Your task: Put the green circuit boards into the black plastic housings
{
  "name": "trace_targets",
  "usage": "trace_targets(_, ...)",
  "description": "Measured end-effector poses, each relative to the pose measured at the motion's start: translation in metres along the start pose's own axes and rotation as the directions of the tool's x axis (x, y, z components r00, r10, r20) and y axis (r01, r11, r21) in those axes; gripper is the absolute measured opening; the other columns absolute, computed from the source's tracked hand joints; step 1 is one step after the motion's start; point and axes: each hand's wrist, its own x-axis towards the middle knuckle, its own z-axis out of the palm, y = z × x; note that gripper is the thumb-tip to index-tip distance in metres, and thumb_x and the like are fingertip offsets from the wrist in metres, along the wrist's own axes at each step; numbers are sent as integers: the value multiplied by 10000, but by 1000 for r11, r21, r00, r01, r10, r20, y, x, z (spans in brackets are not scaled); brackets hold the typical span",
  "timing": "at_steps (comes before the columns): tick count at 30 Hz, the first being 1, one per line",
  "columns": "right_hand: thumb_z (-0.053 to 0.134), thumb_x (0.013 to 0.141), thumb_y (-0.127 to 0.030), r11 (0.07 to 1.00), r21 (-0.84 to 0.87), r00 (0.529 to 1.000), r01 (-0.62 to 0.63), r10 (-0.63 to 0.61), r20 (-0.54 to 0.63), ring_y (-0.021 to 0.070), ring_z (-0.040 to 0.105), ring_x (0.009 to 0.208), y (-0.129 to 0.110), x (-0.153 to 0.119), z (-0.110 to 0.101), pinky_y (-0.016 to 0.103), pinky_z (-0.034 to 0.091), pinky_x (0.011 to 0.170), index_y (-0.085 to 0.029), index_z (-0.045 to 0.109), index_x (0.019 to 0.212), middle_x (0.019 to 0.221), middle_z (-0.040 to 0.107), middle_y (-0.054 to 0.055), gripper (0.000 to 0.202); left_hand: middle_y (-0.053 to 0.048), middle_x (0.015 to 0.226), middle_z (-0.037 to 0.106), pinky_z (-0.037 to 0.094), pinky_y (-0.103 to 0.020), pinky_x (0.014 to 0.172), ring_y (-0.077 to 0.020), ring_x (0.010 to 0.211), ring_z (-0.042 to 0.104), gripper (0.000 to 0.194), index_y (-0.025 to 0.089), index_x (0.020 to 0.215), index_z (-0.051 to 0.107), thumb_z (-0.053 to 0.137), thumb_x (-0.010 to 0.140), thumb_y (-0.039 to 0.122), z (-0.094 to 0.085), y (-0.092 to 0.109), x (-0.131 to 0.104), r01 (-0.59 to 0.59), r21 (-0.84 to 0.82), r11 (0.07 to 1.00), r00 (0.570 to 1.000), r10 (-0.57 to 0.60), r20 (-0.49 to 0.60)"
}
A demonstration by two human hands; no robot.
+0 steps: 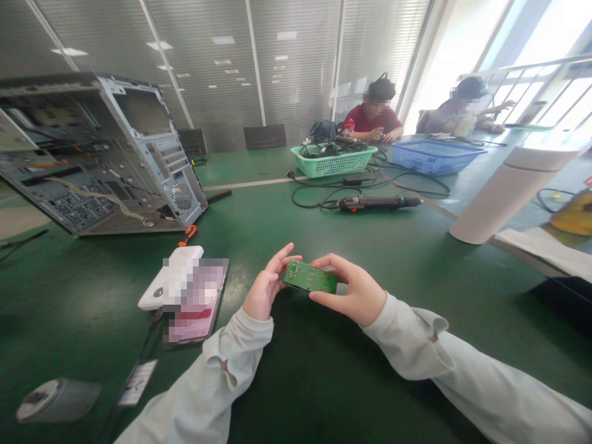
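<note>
A small green circuit board (311, 276) is held over the table, its face with rows of solder points turned up towards me. My right hand (354, 287) pinches its right end, thumb along the near edge and fingers over the far edge. At the left end, my left hand (266, 287) has its thumb side against the board and a finger behind it, while the index finger stretches out loosely. The board's underside is hidden. Left of my left hand lie a white power bank (178, 271) with an orange strap and a phone (203, 314) with a pinkish surface.
An open computer case (180, 160) stands left. Beyond my hands lie a black electric screwdriver (379, 203) with its cable, a green basket (333, 163) of cables and a blue basket (430, 160). A pale bottle (499, 197) stands right; a metal cylinder (60, 399) lies front left. Two people sit at the back.
</note>
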Motion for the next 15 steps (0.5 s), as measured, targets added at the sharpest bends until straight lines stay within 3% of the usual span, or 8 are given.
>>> trace_targets(2,624,732,-218,937,-266,966,227,-251,-58,219,570,945,-3,-2,-1,378,500,806,-171,496,943,1089,557,72,252,-66,1101,613,398,-320,792,-256,1075,484,599,192,1224,525,427,660,366,-2,-1,1,-11,-7,1000,999,10,-41)
trace_targets(4,577,775,-179,785,-489,895,381,-446,-18,237,561,969,-7,-2,-3,389,513,781,-171,484,940,1148,533,92,190,-75,1083,611,388,-339,779,-275,1084,466,597,181,1200,531,415,653,390,-6,-4,4,22,20,1000,994,-20,-103)
trace_targets(7,507,844,-139,541,-681,775,493,-629,61,244,562,991,-12,-1,-6,398,506,831,-153,492,916,1125,553,121,75,-87,1005,622,400,-333,712,-280,1010,496,578,163,1120,566,425,610,394,-13,-7,10,88,68,994,977,-73,-201)
trace_targets(10,484,866,-99,394,-754,693,525,-712,111,242,543,1056,-15,-3,-9,389,478,906,-147,503,904,1109,572,127,64,-81,941,628,414,-314,675,-261,956,519,521,168,1039,600,427,598,383,-14,-7,14,115,86,990,963,-90,-253)
trace_targets(12,495,866,-121,399,-757,703,517,-703,110,242,560,1033,-16,-9,-12,372,505,857,-151,497,918,1113,575,126,60,-79,911,629,420,-301,655,-247,935,522,485,169,1003,610,428,604,378,-12,-6,14,124,91,988,954,-93,-286)
trace_targets(15,519,857,-251,614,-700,837,365,-545,-42,216,615,902,-15,-25,-24,328,544,723,-171,477,978,1093,593,101,151,-79,872,636,426,-288,640,-232,913,525,456,166,979,614,434,607,359,-8,-1,11,140,93,986,946,-105,-308)
